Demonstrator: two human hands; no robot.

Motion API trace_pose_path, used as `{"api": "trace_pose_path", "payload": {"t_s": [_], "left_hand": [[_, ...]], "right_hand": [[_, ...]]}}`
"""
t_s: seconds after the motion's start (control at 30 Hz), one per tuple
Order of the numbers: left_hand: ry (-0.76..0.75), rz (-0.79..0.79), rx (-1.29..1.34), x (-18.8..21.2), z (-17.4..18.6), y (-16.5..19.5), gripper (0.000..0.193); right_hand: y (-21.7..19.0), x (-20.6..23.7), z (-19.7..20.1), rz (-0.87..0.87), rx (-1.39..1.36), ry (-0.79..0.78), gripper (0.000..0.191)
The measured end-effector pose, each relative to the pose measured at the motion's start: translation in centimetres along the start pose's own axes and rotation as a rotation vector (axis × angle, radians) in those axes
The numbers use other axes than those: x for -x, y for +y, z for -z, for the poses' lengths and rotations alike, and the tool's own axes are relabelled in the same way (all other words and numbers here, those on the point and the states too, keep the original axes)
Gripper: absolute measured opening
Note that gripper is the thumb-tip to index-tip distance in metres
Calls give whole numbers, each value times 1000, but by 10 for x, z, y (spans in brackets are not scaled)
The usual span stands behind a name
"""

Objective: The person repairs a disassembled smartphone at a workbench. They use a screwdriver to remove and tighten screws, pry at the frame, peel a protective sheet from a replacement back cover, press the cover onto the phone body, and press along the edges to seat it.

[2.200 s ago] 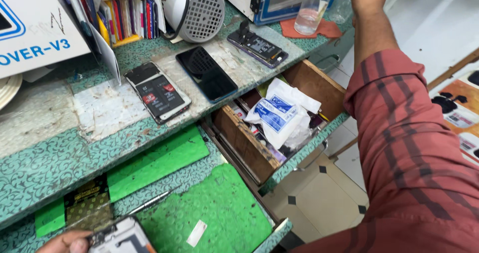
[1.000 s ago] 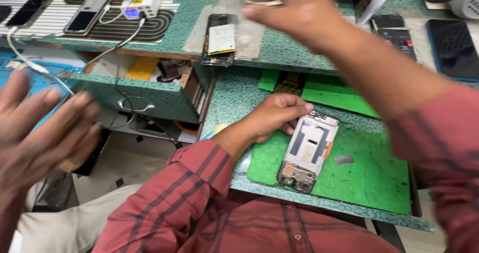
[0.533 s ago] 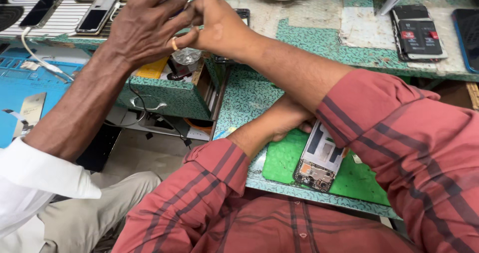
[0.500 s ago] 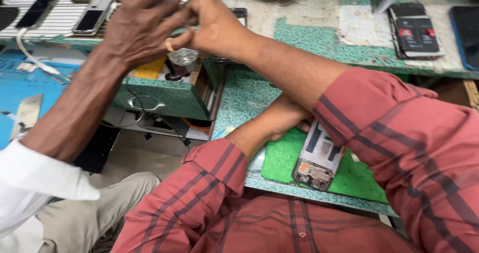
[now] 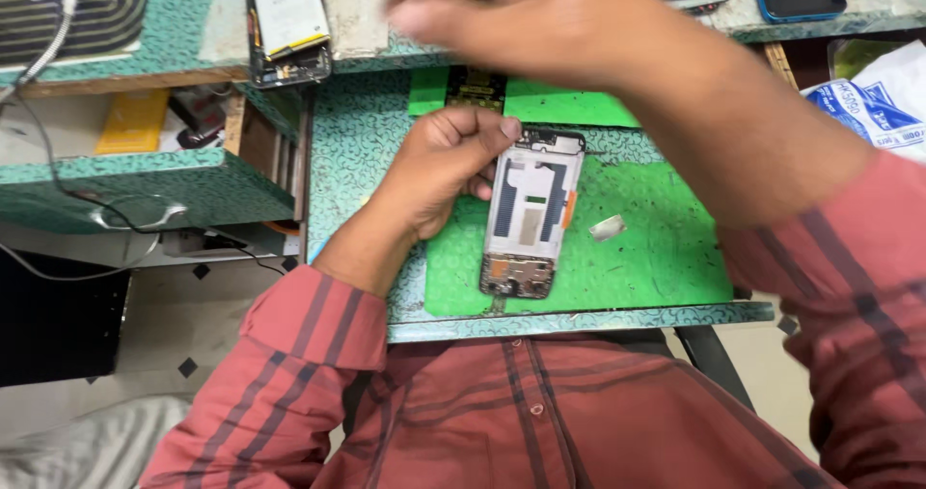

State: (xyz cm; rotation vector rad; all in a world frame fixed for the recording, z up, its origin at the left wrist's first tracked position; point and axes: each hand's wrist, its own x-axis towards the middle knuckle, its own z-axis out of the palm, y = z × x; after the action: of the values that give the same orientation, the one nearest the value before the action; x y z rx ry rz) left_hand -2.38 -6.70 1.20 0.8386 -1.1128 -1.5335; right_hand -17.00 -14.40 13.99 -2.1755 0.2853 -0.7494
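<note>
Fingers (image 5: 482,137) of left hand (image 5: 439,176) curl round the top-left edge of the opened phone (image 5: 529,221), which lies back-off on the green mat (image 5: 656,258), near edge of bench. Right hand (image 5: 521,16) is blurred above the far side; can't tell if it holds anything. Risk: grip is one-sided, so phone could pivot & slide off the near edge, or knock the small metal piece (image 5: 608,227) just to its right.

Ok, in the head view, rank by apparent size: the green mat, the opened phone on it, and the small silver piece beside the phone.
1. green mat, by far the largest.
2. opened phone, steadied at its upper edge by the left hand.
3. small silver piece, the smallest.
All three lie on one surface, so nearness hardly affects the order.
</note>
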Motion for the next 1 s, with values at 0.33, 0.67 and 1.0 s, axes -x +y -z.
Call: {"api": "trace_pose_path", "payload": {"t_s": [0.33,0.67,1.0], "left_hand": [[48,-48,82,-2,4,9,22],[-20,-96,9,-16,6,-1,15],[-33,-114,-535,-16,-5,-5,24]], "right_hand": [[60,102,-11,-325,-301,180,23],[95,119,-27,-310,-478,339,11],[112,127,-26,-305,-228,214,20]]}}
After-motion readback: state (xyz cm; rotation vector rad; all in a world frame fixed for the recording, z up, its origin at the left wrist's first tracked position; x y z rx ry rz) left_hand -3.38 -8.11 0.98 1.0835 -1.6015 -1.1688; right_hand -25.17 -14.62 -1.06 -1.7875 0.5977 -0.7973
